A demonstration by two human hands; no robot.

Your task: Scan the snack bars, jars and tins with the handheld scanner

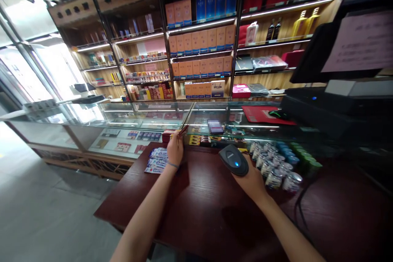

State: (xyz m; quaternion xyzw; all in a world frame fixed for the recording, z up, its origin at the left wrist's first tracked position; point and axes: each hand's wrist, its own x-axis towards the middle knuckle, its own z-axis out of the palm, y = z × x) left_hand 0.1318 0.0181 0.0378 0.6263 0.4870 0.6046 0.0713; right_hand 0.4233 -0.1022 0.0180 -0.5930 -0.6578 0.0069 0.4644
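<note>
My right hand (pixel 253 178) is wrapped round a black barcode scanner (pixel 233 160) with a blue light on top, above the dark wooden table (pixel 202 196). Held up at the table's far edge, my left hand (pixel 175 149) grips a small red box (pixel 170 134), seen partly behind the fingers. A thin dark red edge (pixel 183 130) sticks out past the fingertips; whether it belongs to the same box I cannot tell. Just left of that hand lie blue-and-white snack packets (pixel 156 160) in a row. Close by my right hand stand rows of small cans (pixel 273 163).
Beyond the table runs a glass display counter (pixel 147 110). A red mat (pixel 264 114) with a green-lit mouse lies on it, and a black monitor (pixel 313 53) stands at right. A black cable (pixel 299 208) crosses the table's right side. Shelves of boxes (pixel 201 41) line the wall.
</note>
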